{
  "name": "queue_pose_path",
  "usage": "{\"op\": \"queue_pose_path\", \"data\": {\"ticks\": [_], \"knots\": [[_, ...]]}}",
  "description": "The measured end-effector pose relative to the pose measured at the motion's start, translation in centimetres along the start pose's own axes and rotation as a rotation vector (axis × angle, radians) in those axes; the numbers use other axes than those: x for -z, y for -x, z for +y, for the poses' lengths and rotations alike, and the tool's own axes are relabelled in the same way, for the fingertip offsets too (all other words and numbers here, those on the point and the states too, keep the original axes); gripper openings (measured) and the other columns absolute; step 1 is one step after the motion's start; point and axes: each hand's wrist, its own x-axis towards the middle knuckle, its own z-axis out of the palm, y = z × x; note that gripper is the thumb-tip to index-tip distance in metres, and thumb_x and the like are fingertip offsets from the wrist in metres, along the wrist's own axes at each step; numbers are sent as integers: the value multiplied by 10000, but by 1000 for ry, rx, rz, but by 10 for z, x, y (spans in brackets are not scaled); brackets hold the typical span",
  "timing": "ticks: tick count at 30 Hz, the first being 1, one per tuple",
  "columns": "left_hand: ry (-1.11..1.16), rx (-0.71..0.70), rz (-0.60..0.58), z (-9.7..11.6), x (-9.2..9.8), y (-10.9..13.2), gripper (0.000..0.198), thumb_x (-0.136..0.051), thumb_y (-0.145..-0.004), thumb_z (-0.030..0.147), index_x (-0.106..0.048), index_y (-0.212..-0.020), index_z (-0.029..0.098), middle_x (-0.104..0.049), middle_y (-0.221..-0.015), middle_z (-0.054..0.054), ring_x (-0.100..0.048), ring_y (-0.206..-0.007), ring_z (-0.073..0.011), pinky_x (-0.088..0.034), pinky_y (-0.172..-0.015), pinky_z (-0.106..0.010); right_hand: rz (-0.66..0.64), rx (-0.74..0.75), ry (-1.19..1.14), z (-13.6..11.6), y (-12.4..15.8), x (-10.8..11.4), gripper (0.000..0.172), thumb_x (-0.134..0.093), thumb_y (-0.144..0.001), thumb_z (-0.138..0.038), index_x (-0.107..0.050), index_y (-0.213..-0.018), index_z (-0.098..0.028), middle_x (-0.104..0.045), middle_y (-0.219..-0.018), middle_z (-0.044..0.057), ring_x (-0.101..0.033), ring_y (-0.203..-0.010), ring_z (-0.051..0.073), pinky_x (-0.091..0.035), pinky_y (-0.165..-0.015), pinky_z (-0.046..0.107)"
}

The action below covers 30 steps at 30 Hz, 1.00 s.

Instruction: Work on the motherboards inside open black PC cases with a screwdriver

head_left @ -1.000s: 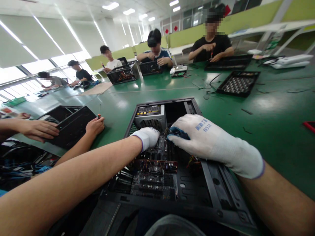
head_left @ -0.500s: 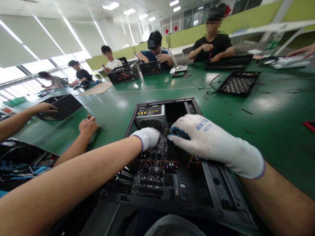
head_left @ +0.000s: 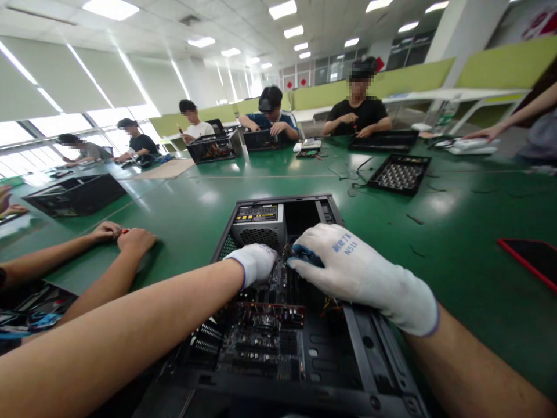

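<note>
An open black computer case [head_left: 322, 380] lies on its side in front of me, its motherboard [head_left: 248, 342] and a grey power supply [head_left: 260, 229] exposed. My left hand [head_left: 255, 262], in a white glove, reaches down onto the motherboard just below the power supply; its fingertips are hidden. At the board's upper right edge is my right hand [head_left: 343, 255], in a white glove with a blue palm. Its thumb and fingers are curled together in a pinch, and whatever lies between them cannot be made out. Coloured wires [head_left: 331, 307] show beneath the right hand.
A co-worker's hands [head_left: 126, 235] hold an orange-and-black tool close on my left. Another black case [head_left: 76, 194] stands beyond them. Farther off are a black panel with a patterned inside [head_left: 400, 174] and loose cables [head_left: 359, 174]. A red-edged dark object [head_left: 528, 261] lies at right.
My view has shifted, while both my hands keep nearly the same places on the motherboard. The co-worker's hand at left has left the black case and joined the other at the tool.
</note>
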Motion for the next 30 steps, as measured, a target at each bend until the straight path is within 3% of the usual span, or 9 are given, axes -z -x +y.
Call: {"op": "queue_pose_path", "data": {"ticks": [8,16,23,30], "knots": [[15,-4,-6,4,8,1,461,-804,-775,270,-757,-1225,179,-762,-1267,-167,-729,-1182,-332,-576,-1015,-372,-6,-3,-27,-2,1,0,360,-582,-1032,-466,-722,-1139,-152,-726,-1103,125,-647,-1051,257,-478,-967,409],[42,-25,36,-2,0,-11,464,-859,-697,298,-787,-1152,244,-803,-1160,-120,-753,-1120,-312,-576,-990,-352,-18,-49,-52,-6,0,4,335,-627,-1005,-469,-743,-1088,-166,-740,-1057,101,-659,-1011,245,-482,-948,394],[51,-44,50,-5,-5,-15,360,-808,-752,263,-798,-1110,223,-798,-1171,-133,-751,-1125,-308,-570,-1000,-367,-20,-57,-50,-6,0,4,359,-629,-1000,-470,-752,-1125,-157,-747,-1071,105,-665,-1039,252,-480,-964,393],[57,-55,41,-7,-5,-16,422,-837,-716,251,-795,-1135,230,-804,-1145,-122,-750,-1132,-297,-562,-1011,-346,-20,-49,-31,-5,0,3,365,-625,-1002,-486,-751,-1110,-161,-745,-1056,101,-657,-1020,246,-477,-954,386]]}}
